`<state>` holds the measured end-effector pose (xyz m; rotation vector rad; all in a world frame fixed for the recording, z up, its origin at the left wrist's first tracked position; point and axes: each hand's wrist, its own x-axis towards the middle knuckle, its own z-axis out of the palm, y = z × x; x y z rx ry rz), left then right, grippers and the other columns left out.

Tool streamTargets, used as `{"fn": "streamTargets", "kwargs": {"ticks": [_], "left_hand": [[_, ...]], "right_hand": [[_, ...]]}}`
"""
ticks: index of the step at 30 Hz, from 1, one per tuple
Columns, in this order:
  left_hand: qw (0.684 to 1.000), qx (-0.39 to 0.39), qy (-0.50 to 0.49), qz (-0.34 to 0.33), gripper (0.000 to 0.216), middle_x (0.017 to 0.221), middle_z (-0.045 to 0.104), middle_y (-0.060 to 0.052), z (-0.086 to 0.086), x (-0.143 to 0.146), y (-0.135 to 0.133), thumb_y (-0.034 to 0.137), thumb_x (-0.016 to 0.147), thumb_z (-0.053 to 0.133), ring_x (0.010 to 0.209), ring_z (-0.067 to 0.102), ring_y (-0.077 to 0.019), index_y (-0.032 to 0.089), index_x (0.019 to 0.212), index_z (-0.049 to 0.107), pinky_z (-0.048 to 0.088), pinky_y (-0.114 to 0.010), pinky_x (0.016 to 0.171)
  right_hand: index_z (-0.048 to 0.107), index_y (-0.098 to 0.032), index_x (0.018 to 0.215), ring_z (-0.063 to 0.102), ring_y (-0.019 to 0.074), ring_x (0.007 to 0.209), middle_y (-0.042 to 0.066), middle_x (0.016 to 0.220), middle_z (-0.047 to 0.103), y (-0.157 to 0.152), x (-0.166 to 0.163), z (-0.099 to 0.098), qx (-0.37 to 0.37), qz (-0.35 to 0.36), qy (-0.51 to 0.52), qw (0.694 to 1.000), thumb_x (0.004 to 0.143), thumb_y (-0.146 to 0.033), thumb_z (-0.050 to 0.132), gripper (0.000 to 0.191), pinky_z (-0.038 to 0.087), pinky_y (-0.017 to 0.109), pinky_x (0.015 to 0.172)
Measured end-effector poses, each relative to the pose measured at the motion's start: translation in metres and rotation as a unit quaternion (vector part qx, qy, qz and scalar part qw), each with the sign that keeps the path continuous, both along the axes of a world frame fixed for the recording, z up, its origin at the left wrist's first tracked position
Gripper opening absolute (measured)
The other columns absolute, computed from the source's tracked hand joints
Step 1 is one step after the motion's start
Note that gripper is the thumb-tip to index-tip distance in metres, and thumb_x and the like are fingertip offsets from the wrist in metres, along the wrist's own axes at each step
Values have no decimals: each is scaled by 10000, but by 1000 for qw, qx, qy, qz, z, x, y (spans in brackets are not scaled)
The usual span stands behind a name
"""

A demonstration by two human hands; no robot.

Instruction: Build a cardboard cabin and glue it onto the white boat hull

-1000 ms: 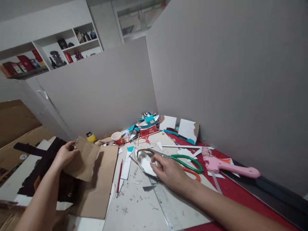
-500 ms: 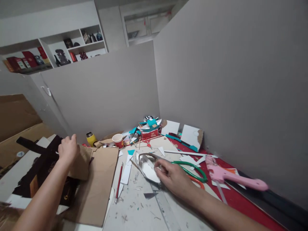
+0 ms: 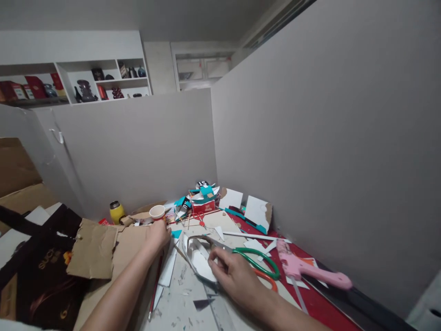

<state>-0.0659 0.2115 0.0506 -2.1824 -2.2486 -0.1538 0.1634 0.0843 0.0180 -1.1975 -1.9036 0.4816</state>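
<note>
My right hand point(image 3: 234, 276) pinches the near edge of a small boat-shaped piece point(image 3: 199, 261), white inside with a dark rim, above the work surface. Beside that hand lie scissors with a green handle point(image 3: 270, 264) and an orange handle loop point(image 3: 270, 281), partly covered by the hand. My left hand point(image 3: 159, 238) is at the far edge of the flat cardboard point(image 3: 132, 236), just in front of a red and white paper cup point(image 3: 157, 212). Its fingers are mostly hidden, so what they hold cannot be made out. A red pencil point(image 3: 153, 301) and white paper strips point(image 3: 169, 266) lie beside the left forearm.
On the right, a pink glue gun point(image 3: 313, 269) lies over red cloth point(image 3: 287, 287). Teal and white paper models point(image 3: 205, 195) stand at the back corner near red scissors point(image 3: 200, 220). A yellow bottle point(image 3: 117, 212) and a black printed bag point(image 3: 44, 276) are at left. Grey partitions point(image 3: 155, 147) enclose the table.
My left hand has moved right from the black bag and torn cardboard to beside the paper cup. My right hand still holds the boat-shaped piece. The view has shifted slightly.
</note>
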Motion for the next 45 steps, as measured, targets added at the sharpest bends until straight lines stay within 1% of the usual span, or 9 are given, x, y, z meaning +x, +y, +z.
{"fn": "streamTargets", "kwargs": {"ticks": [7,16,22,26,32,35,38,42,45], "left_hand": [[997,-68,19,2,314,1161,618,-91,-14,9,42,333,894,592,1010,618,-222,156,1153,593,521,-427,851],[996,-93,3,-6,292,1123,629,-76,-15,2,49,322,888,603,975,629,-210,166,1135,599,532,-395,816],[997,-75,-27,1,253,1028,650,-62,-9,1,44,340,891,597,891,641,-187,152,1058,619,535,-366,769],[996,-65,-54,-20,220,842,667,-26,2,1,36,349,888,587,732,640,-150,134,911,633,525,-319,680],[996,-55,-59,-40,82,555,644,-34,19,-4,19,174,743,569,546,643,-203,181,670,605,444,-284,552],[999,-20,-36,-34,49,626,678,-99,27,-9,9,142,649,595,687,675,-282,183,625,607,431,-311,601],[998,31,-45,-35,57,775,706,-162,32,-9,-2,202,659,611,837,663,-341,169,688,647,420,-334,652],[985,53,-140,-85,177,718,699,-109,26,6,-16,317,754,562,775,660,-286,183,736,677,403,-306,632],[960,37,-250,-118,195,660,683,-64,14,20,-20,321,766,555,664,648,-228,176,725,677,399,-277,582]], "right_hand": [[564,-199,761,414,113,490,-48,522,470,-2,-2,0,5,1,-18,1000,846,-233,470,132,277,244,531],[618,-191,813,433,121,491,-27,530,508,-5,4,11,20,-14,-27,999,842,-240,480,149,297,240,528],[611,-193,798,395,116,484,-40,517,472,3,18,23,31,-69,13,997,843,-223,472,148,296,232,525],[615,-197,796,405,117,479,-46,512,471,11,24,23,38,-102,16,994,852,-246,483,152,286,230,527],[629,-198,806,456,124,499,-42,514,508,19,27,18,18,-131,-13,991,831,-215,511,122,287,230,544],[650,-191,853,504,135,537,-26,556,562,21,27,15,-6,-128,-35,991,825,-203,524,130,306,232,555],[667,-176,934,559,151,595,-2,625,623,21,26,16,-30,-128,-62,989,831,-208,529,175,335,241,578],[662,-174,1066,624,182,694,34,747,698,20,19,28,-48,-129,-139,981,844,-227,530,263,350,262,609],[667,-182,1061,650,216,762,76,851,725,27,11,36,-48,-130,-240,961,859,-275,523,265,347,278,606]]}}
